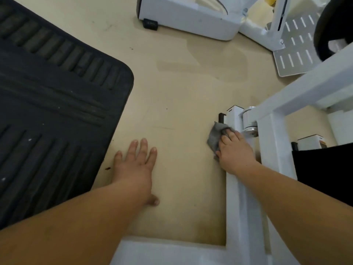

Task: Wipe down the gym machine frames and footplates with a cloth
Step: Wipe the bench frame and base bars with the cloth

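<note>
A white gym machine frame (241, 213) runs along the floor at the right, with a low rail leading up to a metal pivot (250, 129). My right hand (236, 152) holds a grey cloth (216, 136) against the left side of that rail, just below the pivot. My left hand (136, 165) lies flat on the beige floor with fingers spread, apart from the frame. A silver slotted footplate (294, 54) sits at the upper right.
A large black ribbed rubber mat (51, 115) covers the floor at the left. Another white machine base (189, 18) stands at the top centre. A black pad (324, 169) overhangs at the right edge. Beige floor (181, 96) lies between them.
</note>
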Action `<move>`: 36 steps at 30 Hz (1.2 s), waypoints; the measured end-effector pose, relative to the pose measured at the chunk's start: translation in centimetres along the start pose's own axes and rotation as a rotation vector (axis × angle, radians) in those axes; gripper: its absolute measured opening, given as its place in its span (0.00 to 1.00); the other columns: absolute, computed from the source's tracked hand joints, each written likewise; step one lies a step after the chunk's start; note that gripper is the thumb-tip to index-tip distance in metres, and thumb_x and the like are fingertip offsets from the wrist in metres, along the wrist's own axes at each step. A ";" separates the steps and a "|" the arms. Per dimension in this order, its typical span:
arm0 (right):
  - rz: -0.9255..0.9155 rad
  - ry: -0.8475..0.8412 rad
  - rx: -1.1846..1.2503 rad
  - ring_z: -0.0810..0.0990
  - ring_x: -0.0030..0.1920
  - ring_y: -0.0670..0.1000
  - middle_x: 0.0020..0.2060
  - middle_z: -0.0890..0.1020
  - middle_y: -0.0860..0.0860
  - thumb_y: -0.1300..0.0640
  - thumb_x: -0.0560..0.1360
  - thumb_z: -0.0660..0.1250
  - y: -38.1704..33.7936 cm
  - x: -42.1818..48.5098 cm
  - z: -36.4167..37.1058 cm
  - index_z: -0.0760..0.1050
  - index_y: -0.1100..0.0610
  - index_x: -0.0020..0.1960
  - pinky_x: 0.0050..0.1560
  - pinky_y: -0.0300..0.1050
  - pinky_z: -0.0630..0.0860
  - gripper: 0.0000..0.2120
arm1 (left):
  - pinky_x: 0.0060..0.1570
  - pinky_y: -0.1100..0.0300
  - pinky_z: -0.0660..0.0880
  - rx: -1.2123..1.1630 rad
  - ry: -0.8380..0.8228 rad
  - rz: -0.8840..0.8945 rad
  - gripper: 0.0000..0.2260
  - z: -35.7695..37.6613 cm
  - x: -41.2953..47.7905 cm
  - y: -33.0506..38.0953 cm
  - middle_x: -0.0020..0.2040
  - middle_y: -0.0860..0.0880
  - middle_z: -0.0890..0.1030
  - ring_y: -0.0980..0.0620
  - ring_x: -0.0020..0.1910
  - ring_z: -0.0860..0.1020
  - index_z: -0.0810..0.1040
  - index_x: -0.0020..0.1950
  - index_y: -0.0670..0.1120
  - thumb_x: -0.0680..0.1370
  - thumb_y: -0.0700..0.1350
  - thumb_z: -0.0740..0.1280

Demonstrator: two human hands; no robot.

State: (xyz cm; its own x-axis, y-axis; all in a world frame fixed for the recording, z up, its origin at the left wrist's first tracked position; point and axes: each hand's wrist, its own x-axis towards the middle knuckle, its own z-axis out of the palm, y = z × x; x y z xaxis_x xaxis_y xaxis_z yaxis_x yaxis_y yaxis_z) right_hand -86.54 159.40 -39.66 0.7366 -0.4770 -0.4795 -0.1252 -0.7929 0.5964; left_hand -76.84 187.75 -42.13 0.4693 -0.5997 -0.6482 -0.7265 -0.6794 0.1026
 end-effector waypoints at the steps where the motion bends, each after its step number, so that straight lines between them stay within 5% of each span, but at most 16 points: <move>1: -0.013 -0.020 -0.005 0.50 0.82 0.55 0.80 0.61 0.54 0.42 0.84 0.51 -0.5 -1.1 0.3 0.59 0.58 0.82 0.82 0.53 0.43 0.31 | 0.79 0.36 0.45 0.002 0.009 0.004 0.63 0.1 0.0 0.0 0.78 0.42 0.23 0.39 0.79 0.29 0.26 0.80 0.50 0.69 0.73 0.70; 7: -0.126 -0.193 0.123 0.65 0.75 0.54 0.71 0.75 0.53 0.47 0.82 0.56 -3.4 -8.5 1.3 0.76 0.56 0.70 0.79 0.50 0.54 0.23 | 0.79 0.37 0.49 0.018 0.029 -0.001 0.64 -0.1 -0.3 -0.1 0.80 0.43 0.27 0.40 0.80 0.32 0.29 0.81 0.50 0.67 0.75 0.70; 11: 0.032 -0.535 0.445 0.66 0.74 0.58 0.73 0.70 0.55 0.50 0.81 0.55 -5.2 -14.8 -0.2 0.64 0.50 0.79 0.74 0.56 0.66 0.26 | 0.77 0.39 0.55 0.034 0.035 -0.015 0.61 -0.6 -1.0 0.0 0.82 0.44 0.33 0.40 0.82 0.39 0.33 0.82 0.49 0.69 0.74 0.70; 13: 0.042 -0.556 0.546 0.72 0.70 0.58 0.66 0.76 0.56 0.53 0.81 0.54 -6.6 -18.2 -0.7 0.72 0.53 0.72 0.69 0.54 0.71 0.21 | 0.75 0.42 0.61 0.082 0.060 -0.014 0.50 -1.1 -1.9 0.4 0.84 0.43 0.41 0.41 0.83 0.47 0.41 0.84 0.46 0.76 0.65 0.68; 15: 0.101 -0.544 0.604 0.79 0.62 0.59 0.58 0.80 0.57 0.53 0.82 0.56 -7.1 -20.6 -1.8 0.77 0.58 0.62 0.61 0.53 0.76 0.16 | 0.71 0.43 0.67 0.044 0.038 0.033 0.36 -1.5 -3.5 1.4 0.83 0.42 0.51 0.42 0.80 0.58 0.55 0.82 0.43 0.80 0.55 0.66; 18: 0.179 -0.510 0.674 0.80 0.60 0.60 0.58 0.81 0.58 0.55 0.82 0.57 -6.6 -21.5 -3.8 0.78 0.60 0.62 0.60 0.53 0.77 0.15 | 0.65 0.43 0.73 -0.091 0.040 0.162 0.26 -1.3 -6.2 3.2 0.77 0.43 0.62 0.41 0.71 0.70 0.67 0.75 0.43 0.79 0.53 0.65; 21: 0.086 -0.547 0.711 0.76 0.65 0.60 0.67 0.77 0.55 0.49 0.84 0.54 -6.9 -23.3 -5.6 0.73 0.49 0.73 0.65 0.53 0.74 0.20 | 0.65 0.44 0.73 -0.107 0.063 0.283 0.22 -1.2 -9.3 4.5 0.72 0.46 0.65 0.43 0.71 0.70 0.67 0.72 0.46 0.81 0.52 0.64; 26: 0.186 -0.282 0.818 0.80 0.52 0.57 0.51 0.81 0.54 0.49 0.84 0.54 -9.9 -25.5 -6.2 0.75 0.51 0.50 0.49 0.49 0.76 0.13 | 0.63 0.45 0.75 -0.124 0.001 0.314 0.18 -1.2 -12.2 4.5 0.66 0.45 0.70 0.42 0.66 0.73 0.68 0.71 0.46 0.82 0.49 0.63; 32: 0.007 -0.286 1.007 0.78 0.57 0.57 0.59 0.80 0.55 0.47 0.86 0.49 -14.7 -22.7 -5.8 0.76 0.55 0.59 0.54 0.51 0.73 0.19 | 0.57 0.51 0.74 0.019 0.184 0.436 0.10 -2.2 -15.1 1.0 0.57 0.48 0.75 0.47 0.57 0.74 0.74 0.61 0.49 0.83 0.50 0.62; 36: -0.097 -0.128 1.058 0.77 0.53 0.56 0.53 0.80 0.53 0.43 0.84 0.49 -18.4 -22.5 -7.0 0.73 0.50 0.49 0.50 0.52 0.72 0.18 | 0.79 0.45 0.53 0.376 0.345 0.467 0.16 -3.4 -16.4 -3.9 0.66 0.47 0.76 0.45 0.73 0.67 0.75 0.66 0.49 0.85 0.55 0.55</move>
State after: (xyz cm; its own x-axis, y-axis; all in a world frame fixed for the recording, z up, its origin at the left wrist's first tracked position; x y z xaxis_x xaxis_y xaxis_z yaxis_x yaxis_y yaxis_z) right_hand -96.14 187.43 -35.35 0.7069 -0.3822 -0.5952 -0.6283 -0.7259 -0.2800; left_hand -79.97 198.82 -29.28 0.1527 -0.9363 -0.3163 -0.9868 -0.1622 0.0037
